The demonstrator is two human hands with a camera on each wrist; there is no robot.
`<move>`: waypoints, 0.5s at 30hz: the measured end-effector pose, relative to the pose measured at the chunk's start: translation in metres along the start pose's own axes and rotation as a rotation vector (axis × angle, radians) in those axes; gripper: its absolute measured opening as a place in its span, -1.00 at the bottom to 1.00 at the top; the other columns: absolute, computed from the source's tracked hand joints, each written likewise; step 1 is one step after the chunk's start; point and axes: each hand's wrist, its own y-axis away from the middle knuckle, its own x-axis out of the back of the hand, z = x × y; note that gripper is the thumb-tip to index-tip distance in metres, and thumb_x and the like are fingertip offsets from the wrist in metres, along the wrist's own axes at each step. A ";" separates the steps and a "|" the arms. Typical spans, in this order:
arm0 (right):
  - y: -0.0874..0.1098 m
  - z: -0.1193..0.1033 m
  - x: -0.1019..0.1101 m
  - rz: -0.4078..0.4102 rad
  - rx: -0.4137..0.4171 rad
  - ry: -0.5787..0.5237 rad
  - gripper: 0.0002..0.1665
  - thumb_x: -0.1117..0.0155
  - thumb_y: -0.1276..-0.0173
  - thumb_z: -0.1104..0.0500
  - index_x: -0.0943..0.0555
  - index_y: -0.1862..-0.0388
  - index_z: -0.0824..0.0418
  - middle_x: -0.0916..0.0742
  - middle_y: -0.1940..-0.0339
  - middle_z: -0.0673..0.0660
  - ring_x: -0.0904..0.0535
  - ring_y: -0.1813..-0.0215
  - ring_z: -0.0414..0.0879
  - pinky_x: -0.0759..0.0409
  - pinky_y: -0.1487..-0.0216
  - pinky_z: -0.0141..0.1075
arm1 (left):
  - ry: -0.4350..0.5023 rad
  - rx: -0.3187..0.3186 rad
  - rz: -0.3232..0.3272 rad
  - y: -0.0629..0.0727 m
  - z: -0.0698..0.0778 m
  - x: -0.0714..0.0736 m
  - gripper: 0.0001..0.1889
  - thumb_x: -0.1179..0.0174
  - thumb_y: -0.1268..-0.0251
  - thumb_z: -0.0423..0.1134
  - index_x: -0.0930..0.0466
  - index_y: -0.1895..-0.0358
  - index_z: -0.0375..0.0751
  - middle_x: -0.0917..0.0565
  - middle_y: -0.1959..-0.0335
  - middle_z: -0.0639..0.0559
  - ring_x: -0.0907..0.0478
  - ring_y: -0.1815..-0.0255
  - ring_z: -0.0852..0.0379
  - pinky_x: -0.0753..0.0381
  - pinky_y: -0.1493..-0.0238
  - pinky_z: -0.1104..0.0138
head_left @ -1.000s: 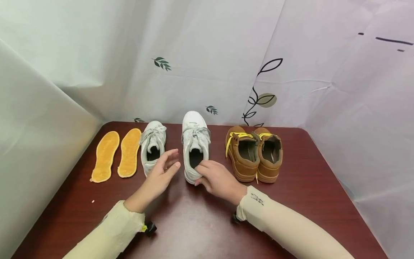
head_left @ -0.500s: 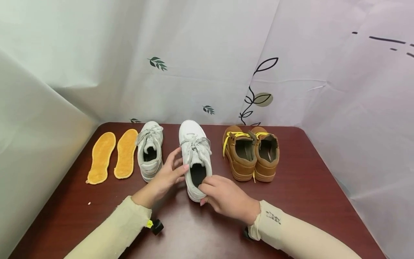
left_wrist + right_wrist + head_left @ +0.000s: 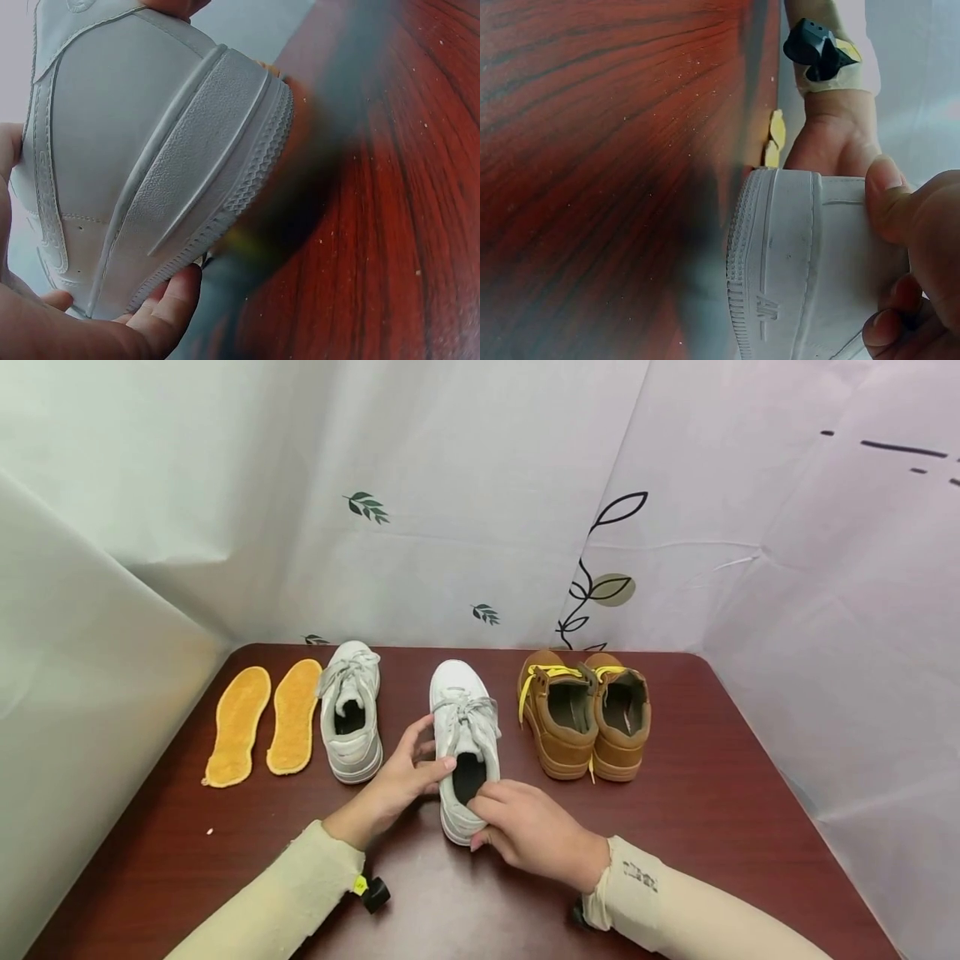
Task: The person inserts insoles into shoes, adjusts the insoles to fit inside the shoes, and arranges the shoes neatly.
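Observation:
A white lace-up sneaker (image 3: 468, 727) is between my hands near the middle of the table, its toe pointing away from me. My left hand (image 3: 401, 783) holds its left side; in the left wrist view the fingers (image 3: 169, 307) of that hand reach under the sole's edge. At the heel, my right hand (image 3: 532, 827) pinches the collar, thumb outside and fingers over the opening. The heel looks raised off the table in the right wrist view. A second white sneaker (image 3: 351, 758) stands to the left of my left hand.
Two yellow insoles (image 3: 294, 718) lie flat on the far left of the dark red table (image 3: 720, 843). Brown shoes (image 3: 564, 745) with yellow laces stand side by side at the right. A pale curtain (image 3: 480, 502) hangs behind the table.
The white sneaker has come toward me, gripped at the heel by my right hand. My left hand has moved right from beside the other sneaker and taken hold of this one's side.

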 end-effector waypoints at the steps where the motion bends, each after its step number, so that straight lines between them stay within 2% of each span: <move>1: 0.001 0.000 0.000 0.001 -0.001 0.001 -0.71 -0.47 -0.21 -0.02 -0.56 0.23 0.03 -0.58 0.27 -0.13 -0.53 0.24 -0.24 -0.54 0.13 -0.39 | 0.003 0.004 0.002 0.000 -0.001 0.000 -0.06 -0.27 -0.32 -0.23 0.18 -0.61 -0.01 -0.24 -0.45 -0.41 -0.55 -0.09 -0.01 -0.65 0.06 0.22; 11: 0.008 -0.004 -0.002 0.008 -0.017 -0.027 -0.70 -0.44 -0.20 -0.06 -0.56 0.23 0.02 -0.56 0.30 -0.14 -0.53 0.25 -0.26 -0.55 0.11 -0.38 | 0.024 0.024 -0.027 0.001 -0.009 -0.004 -0.05 -0.26 -0.35 -0.24 0.23 -0.62 -0.06 -0.23 -0.45 -0.44 -0.58 -0.09 -0.02 -0.66 0.07 0.25; 13: 0.009 -0.004 -0.002 0.004 -0.022 -0.027 -0.69 -0.45 -0.18 -0.07 -0.56 0.23 0.02 -0.56 0.30 -0.14 -0.53 0.25 -0.25 -0.55 0.11 -0.37 | -0.049 -0.006 -0.006 0.001 -0.011 -0.006 -0.09 -0.25 -0.36 -0.25 0.16 -0.62 -0.09 -0.23 -0.45 -0.42 -0.56 -0.13 -0.05 -0.65 0.05 0.27; 15: 0.010 -0.003 -0.004 -0.004 -0.033 -0.030 -0.68 -0.45 -0.17 -0.07 -0.56 0.23 0.03 -0.55 0.31 -0.14 -0.53 0.25 -0.25 -0.55 0.11 -0.36 | -0.198 -0.068 0.032 0.001 -0.011 -0.007 -0.16 -0.25 -0.36 -0.24 0.01 -0.60 -0.12 -0.21 -0.47 -0.38 -0.54 -0.18 -0.08 -0.64 -0.01 0.27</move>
